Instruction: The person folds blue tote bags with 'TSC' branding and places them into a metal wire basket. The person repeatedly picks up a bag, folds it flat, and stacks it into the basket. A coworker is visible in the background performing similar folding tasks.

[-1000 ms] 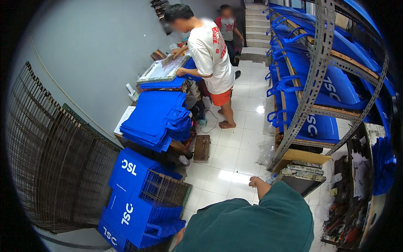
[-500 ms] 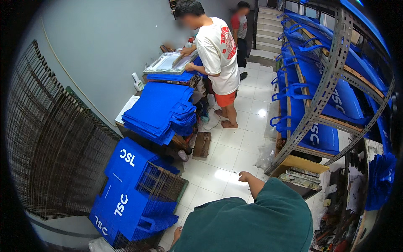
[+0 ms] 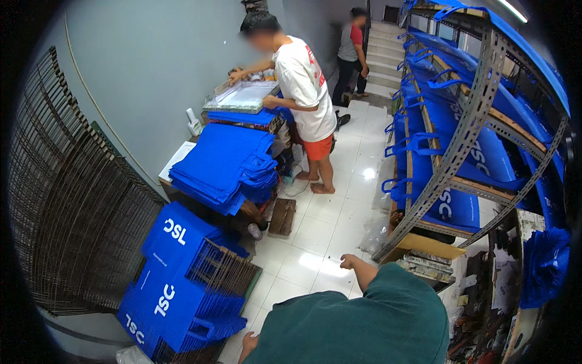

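Note:
My right hand (image 3: 350,262) hangs over the white tile floor, holding nothing, with its fingers loosely apart. My left hand (image 3: 249,343) shows beside my green shirt (image 3: 357,315), partly hidden by it. That hand seems empty, fingers loose, and is nearest to the stack of printed blue bags (image 3: 173,285) on wire racks (image 3: 227,267) at the lower left. Neither hand touches anything I can see.
A co-worker in a white shirt (image 3: 300,73) works at a printing screen (image 3: 242,96) beyond a blue bag pile (image 3: 224,161). Another person (image 3: 351,54) stands near the stairs (image 3: 385,48). A metal shelf (image 3: 467,145) with blue bags lines the right; a brown box (image 3: 282,216) sits on the floor.
My view has shifted slightly, and more of my left hand shows. The co-worker's arm has moved to the screen's far left edge. The farther person has turned and is more visible.

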`<state>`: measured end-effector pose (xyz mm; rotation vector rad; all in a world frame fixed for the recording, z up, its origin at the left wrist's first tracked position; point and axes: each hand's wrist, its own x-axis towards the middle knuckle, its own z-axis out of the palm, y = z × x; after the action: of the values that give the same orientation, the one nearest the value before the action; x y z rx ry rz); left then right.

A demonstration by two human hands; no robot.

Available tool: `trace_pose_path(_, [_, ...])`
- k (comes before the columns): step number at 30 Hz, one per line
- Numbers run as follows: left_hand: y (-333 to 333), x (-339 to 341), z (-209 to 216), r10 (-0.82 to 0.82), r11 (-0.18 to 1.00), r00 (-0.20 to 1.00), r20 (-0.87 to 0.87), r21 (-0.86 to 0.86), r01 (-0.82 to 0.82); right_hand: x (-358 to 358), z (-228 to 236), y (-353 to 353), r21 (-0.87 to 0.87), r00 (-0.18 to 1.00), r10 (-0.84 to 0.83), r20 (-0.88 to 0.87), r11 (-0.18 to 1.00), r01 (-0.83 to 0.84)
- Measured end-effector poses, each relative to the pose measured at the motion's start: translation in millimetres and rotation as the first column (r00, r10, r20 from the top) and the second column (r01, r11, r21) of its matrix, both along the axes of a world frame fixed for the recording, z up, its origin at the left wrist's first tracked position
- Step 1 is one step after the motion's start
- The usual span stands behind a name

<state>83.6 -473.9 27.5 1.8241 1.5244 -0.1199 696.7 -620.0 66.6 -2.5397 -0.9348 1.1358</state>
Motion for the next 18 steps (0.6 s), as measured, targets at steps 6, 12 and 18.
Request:
trace_pose_path(6, [-2.1, 15.3, 7.0, 0.034, 0.997, 0.997, 0.071, -0.067, -0.029, 0.5, 3.7, -7.8, -0.038, 1.0, -0.016, 0.015, 0.999, 0.017])
trace_pose_path(12, [-2.8, 26.4, 20.5, 0.046, 0.998, 0.998, 0.046, -0.053, -0.043, -0.5, 0.5, -18.4, -0.088, 0.996, -0.056, -0.066, 0.995, 0.05])
trace_pose_path(18, [-6.3, 24.1, 32.1, 0.105, 0.986, 0.994, 0.0, -0.127, -0.104, -1.8, 18.1, -12.5, -0.12, 0.999, 0.046, 0.026, 0.992, -0.043])
